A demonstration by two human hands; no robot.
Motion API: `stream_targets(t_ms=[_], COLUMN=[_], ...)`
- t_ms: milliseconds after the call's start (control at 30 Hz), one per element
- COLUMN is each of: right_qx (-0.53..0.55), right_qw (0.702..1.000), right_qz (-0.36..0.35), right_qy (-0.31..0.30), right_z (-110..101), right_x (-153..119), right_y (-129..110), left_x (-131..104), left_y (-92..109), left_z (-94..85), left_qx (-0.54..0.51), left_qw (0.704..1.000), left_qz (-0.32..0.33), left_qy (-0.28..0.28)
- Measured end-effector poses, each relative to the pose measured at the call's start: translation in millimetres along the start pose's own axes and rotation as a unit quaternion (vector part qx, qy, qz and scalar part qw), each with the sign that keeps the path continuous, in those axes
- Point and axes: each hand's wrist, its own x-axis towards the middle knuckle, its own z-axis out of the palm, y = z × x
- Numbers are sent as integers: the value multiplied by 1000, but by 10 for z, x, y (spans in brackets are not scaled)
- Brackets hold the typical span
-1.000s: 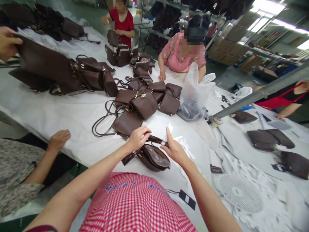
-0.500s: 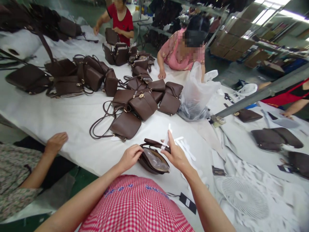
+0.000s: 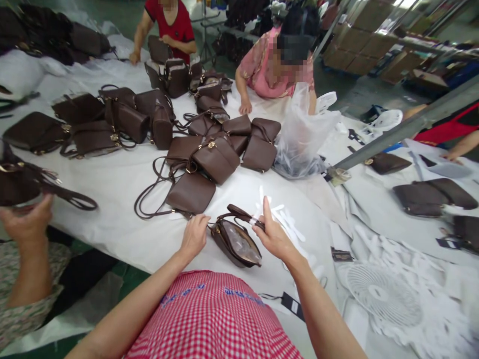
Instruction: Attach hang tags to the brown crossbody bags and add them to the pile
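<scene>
An unzipped brown bag with clear plastic inside lies on the white-covered table in front of me. My left hand is closed at the bag's left end, pinching something too small to make out. My right hand is wrapped round the folded brown strap at the bag's upper right, with a white strip beside its raised finger. White strips lie on the table just beyond that hand. A pile of finished-looking brown bags with looped straps sits farther forward.
At the left edge a person's hand holds a brown bag. Two people stand across the table. A plastic sack, a slanting metal pole and a white fan are to the right.
My left hand has moved slightly left, away from the open bag's rim. The neighbour's hand at the left, bare before, now holds a brown bag. The view has shifted a little.
</scene>
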Motion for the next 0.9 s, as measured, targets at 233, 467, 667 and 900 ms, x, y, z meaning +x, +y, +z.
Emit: stream_targets(t_ms=[233,467,667,900], right_qx=[18,225,405,452], right_qw=[999,972,890,840], right_qz=[34,59,192,268], right_qy=[-8,16,83,136], right_z=[39,312,564,412], right_x=[-94,-265,-482,-356], right_y=[73,60,166,233], left_x=[128,240,276,277], left_y=[517,588,570,583], left_z=[-151,-8,-13,-12], left_qx=[16,49,84,53], left_qw=[945,942,933,938], left_qz=[313,301,311,296], left_qy=[-91,-140,-161,-170])
